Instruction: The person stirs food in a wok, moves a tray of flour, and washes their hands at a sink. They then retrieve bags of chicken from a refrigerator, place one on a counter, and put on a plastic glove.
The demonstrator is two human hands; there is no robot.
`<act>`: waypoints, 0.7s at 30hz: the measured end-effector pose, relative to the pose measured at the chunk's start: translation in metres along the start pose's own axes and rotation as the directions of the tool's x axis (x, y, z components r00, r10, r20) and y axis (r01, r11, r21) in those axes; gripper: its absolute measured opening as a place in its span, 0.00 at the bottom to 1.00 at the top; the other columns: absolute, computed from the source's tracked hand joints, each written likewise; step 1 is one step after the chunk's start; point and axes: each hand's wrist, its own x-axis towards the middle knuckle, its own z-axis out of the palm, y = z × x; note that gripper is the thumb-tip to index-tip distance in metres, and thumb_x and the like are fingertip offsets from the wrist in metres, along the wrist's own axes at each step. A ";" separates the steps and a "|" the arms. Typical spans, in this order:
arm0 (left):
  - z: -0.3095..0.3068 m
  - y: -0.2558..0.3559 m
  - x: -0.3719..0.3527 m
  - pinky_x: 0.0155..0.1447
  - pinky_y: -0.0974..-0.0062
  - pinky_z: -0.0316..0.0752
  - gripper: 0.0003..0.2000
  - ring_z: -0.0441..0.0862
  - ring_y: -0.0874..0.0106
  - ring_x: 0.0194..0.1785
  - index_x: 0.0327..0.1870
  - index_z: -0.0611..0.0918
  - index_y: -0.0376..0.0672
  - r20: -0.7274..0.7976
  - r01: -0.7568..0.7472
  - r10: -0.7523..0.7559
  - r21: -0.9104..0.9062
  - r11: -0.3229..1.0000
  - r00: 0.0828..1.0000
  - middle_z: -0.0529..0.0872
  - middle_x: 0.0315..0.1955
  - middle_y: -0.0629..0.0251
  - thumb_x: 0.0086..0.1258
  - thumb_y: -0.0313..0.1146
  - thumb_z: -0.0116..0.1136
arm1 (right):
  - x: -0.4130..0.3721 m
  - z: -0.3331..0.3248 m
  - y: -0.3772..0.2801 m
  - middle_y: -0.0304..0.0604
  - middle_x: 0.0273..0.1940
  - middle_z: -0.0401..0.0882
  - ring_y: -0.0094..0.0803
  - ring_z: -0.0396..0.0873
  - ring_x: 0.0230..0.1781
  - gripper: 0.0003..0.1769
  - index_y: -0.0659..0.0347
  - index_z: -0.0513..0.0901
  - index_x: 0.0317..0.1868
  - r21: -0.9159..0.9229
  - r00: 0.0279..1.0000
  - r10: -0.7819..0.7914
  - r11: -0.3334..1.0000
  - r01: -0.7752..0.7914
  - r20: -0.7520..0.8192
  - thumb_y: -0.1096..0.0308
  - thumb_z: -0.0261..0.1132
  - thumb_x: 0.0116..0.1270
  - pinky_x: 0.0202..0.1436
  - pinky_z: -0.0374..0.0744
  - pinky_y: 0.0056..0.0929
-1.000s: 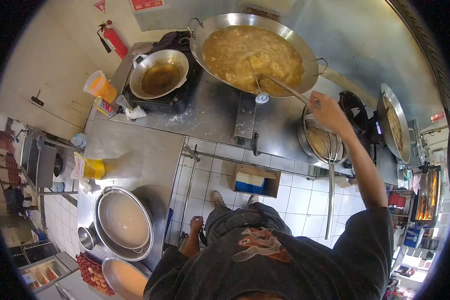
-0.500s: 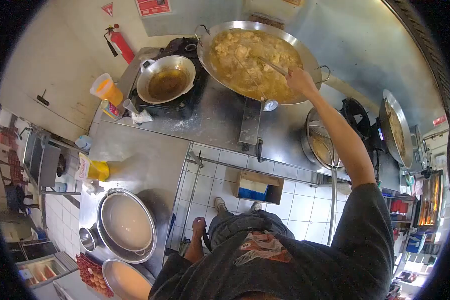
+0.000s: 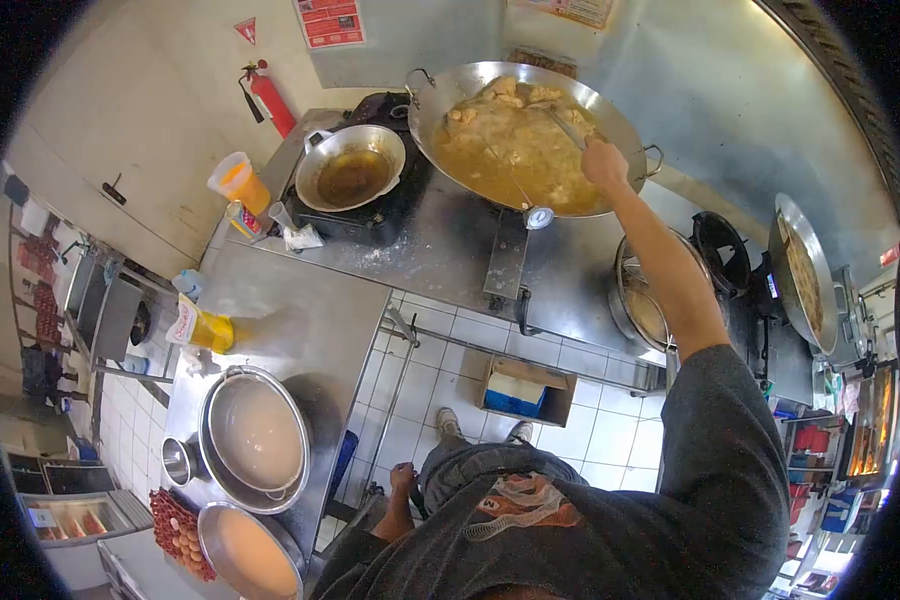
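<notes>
My right hand (image 3: 605,163) is closed round the handle of a long metal utensil (image 3: 568,128), whose far end is down among the frying pieces, so its kind is hidden. It reaches over the right part of a big wok (image 3: 630,140) of bubbling oil with golden battered pieces (image 3: 505,125). A dial thermometer (image 3: 538,217) rests at the wok's front rim, its thin probe running into the oil. My left hand (image 3: 402,478) hangs low beside my waist, away from the counter, fingers curled; whether anything is in them is hidden.
A smaller pan (image 3: 395,150) with dark oil sits on a burner to the left. A strainer pot (image 3: 625,300) stands under my right forearm, another wok (image 3: 825,270) farther right. Batter bowls (image 3: 305,430) line the left counter. An open box (image 3: 560,395) lies on the floor.
My right hand has shifted the utensil within the wok, and the battered pieces have bunched toward the far side, baring more oil in front. The view has tilted slightly. My left hand stays low.
</notes>
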 end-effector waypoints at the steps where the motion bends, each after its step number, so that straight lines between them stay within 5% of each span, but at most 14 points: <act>1: -0.004 0.000 -0.007 0.38 0.68 0.80 0.21 0.84 0.66 0.32 0.50 0.82 0.33 0.000 -0.038 0.038 0.127 0.991 0.999 0.87 0.34 0.53 0.61 0.39 0.61 | -0.003 -0.001 0.005 0.54 0.48 0.84 0.53 0.82 0.50 0.17 0.52 0.81 0.53 0.005 0.999 -0.037 0.999 0.037 -0.003 0.61 0.53 0.67 0.52 0.80 0.49; 7: -0.008 -0.023 -0.025 0.40 0.66 0.79 0.21 0.84 0.64 0.34 0.46 0.84 0.31 0.023 -0.148 0.146 0.160 0.976 0.989 0.87 0.32 0.55 0.59 0.41 0.61 | -0.023 -0.022 0.025 0.58 0.46 0.83 0.55 0.81 0.49 0.16 0.59 0.80 0.49 0.049 0.991 -0.102 0.994 0.098 0.081 0.64 0.54 0.64 0.52 0.78 0.51; 9: -0.013 -0.052 0.003 0.39 0.66 0.78 0.21 0.83 0.65 0.33 0.46 0.84 0.30 0.147 -0.332 0.306 0.200 0.922 0.940 0.87 0.31 0.56 0.59 0.41 0.62 | -0.018 -0.031 0.027 0.56 0.48 0.83 0.53 0.82 0.50 0.18 0.61 0.81 0.50 0.001 0.969 -0.130 0.991 0.133 0.209 0.64 0.53 0.64 0.53 0.80 0.49; 12: -0.010 -0.064 0.010 0.36 0.66 0.76 0.20 0.81 0.66 0.31 0.41 0.84 0.30 0.173 -0.373 0.344 0.176 0.911 0.923 0.86 0.29 0.59 0.60 0.41 0.61 | 0.014 -0.011 0.056 0.58 0.39 0.84 0.54 0.82 0.46 0.14 0.59 0.81 0.45 -0.237 0.887 -0.390 0.863 0.445 0.246 0.61 0.58 0.63 0.50 0.79 0.49; 15: -0.010 -0.039 0.003 0.33 0.67 0.74 0.17 0.80 0.68 0.28 0.33 0.84 0.31 0.105 -0.290 0.271 0.340 0.894 0.957 0.84 0.27 0.61 0.60 0.41 0.58 | 0.047 0.009 0.118 0.55 0.37 0.84 0.50 0.83 0.42 0.15 0.59 0.82 0.45 0.170 0.899 -0.424 0.899 0.404 0.107 0.60 0.63 0.62 0.48 0.79 0.44; 16: -0.010 -0.028 -0.002 0.33 0.67 0.73 0.17 0.79 0.68 0.27 0.30 0.84 0.31 0.076 -0.254 0.245 0.424 0.869 0.966 0.84 0.26 0.62 0.60 0.41 0.58 | 0.025 -0.032 0.105 0.55 0.37 0.84 0.49 0.83 0.42 0.15 0.59 0.82 0.45 0.139 0.907 -0.393 0.917 0.374 0.152 0.60 0.64 0.62 0.48 0.78 0.42; 19: -0.012 0.000 -0.024 0.31 0.67 0.71 0.17 0.79 0.69 0.26 0.23 0.82 0.33 0.131 -0.293 0.266 0.284 0.913 0.955 0.84 0.26 0.61 0.61 0.40 0.55 | -0.036 -0.149 0.076 0.54 0.39 0.84 0.47 0.82 0.42 0.16 0.59 0.83 0.45 0.004 0.899 -0.367 0.926 0.377 0.239 0.58 0.66 0.62 0.48 0.77 0.40; 20: -0.012 0.008 -0.030 0.32 0.67 0.72 0.16 0.80 0.69 0.27 0.26 0.82 0.32 0.096 -0.256 0.239 0.250 0.934 0.966 0.84 0.26 0.60 0.61 0.40 0.55 | -0.047 -0.173 0.082 0.54 0.41 0.84 0.47 0.82 0.43 0.16 0.59 0.82 0.46 -0.063 0.883 -0.406 0.900 0.431 0.236 0.58 0.66 0.62 0.49 0.77 0.40; 21: -0.009 0.018 -0.038 0.32 0.67 0.73 0.15 0.80 0.69 0.27 0.28 0.83 0.32 0.062 -0.220 0.211 0.215 0.952 0.975 0.84 0.27 0.59 0.61 0.39 0.55 | -0.064 -0.194 0.085 0.54 0.42 0.84 0.48 0.82 0.44 0.16 0.59 0.82 0.46 -0.032 0.930 -0.306 0.947 0.319 0.202 0.58 0.66 0.62 0.50 0.77 0.41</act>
